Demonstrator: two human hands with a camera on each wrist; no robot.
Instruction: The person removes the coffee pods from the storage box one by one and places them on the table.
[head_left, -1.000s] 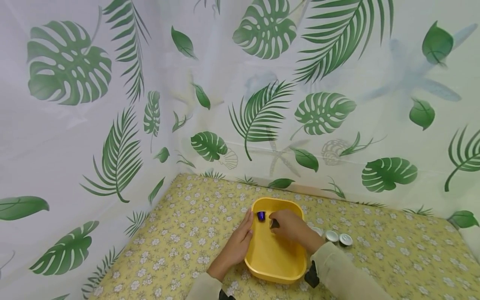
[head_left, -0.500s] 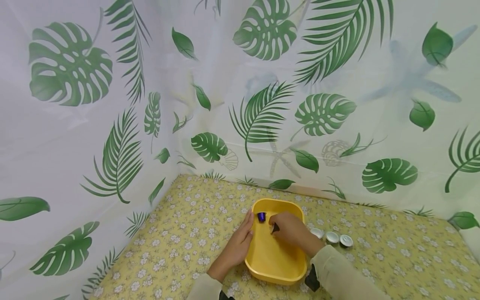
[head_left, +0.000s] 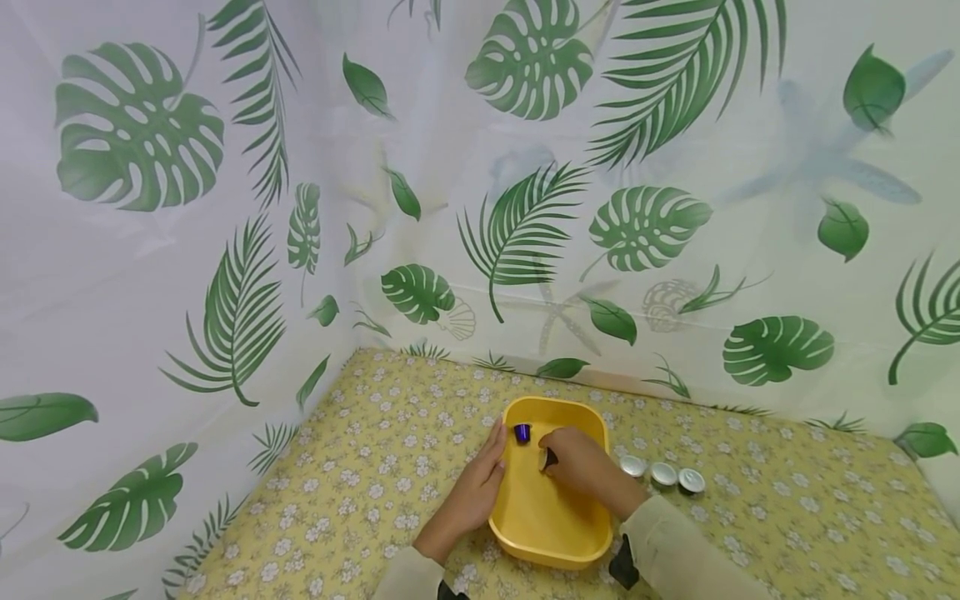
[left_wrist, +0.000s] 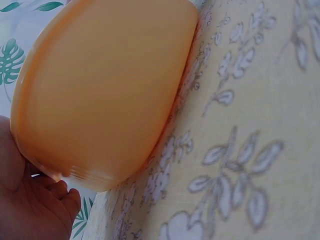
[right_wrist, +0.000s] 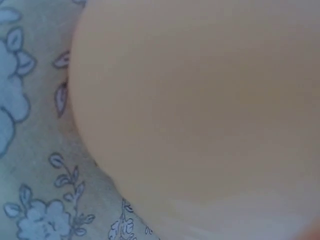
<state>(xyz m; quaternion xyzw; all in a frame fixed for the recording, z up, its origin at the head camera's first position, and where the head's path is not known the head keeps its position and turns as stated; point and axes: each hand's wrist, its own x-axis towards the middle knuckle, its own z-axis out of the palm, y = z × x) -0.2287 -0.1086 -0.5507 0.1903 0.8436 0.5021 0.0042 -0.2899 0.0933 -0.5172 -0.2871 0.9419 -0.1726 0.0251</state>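
In the head view, a yellow plastic basin (head_left: 551, 521) stands on the table. My left hand (head_left: 476, 483) lies along its left side, fingers extended against the outer wall and thumb at the rim. The left wrist view shows fingertips (left_wrist: 72, 200) right at that wall. My right hand (head_left: 581, 460) reaches inside the basin and pinches a dark coffee capsule (head_left: 551, 456), mostly covered by the fingers. Just left of it, a shiny blue coffee capsule (head_left: 522, 432) sits near the far left corner. The right wrist view is mostly filled by the basin wall (right_wrist: 200, 110), blurred.
Three dark coffee capsules (head_left: 663, 475) with pale lids up stand in a row right of the basin, close to my right forearm. A yellow flowered cloth (head_left: 337, 467) covers the table. Leaf-printed white sheets (head_left: 525, 358) hang behind it and at the left.
My right hand and forearm have shifted slightly, and the dark capsule in the fingers has turned a little, showing a paler edge. The left hand, the basin and the blue capsule stay put.
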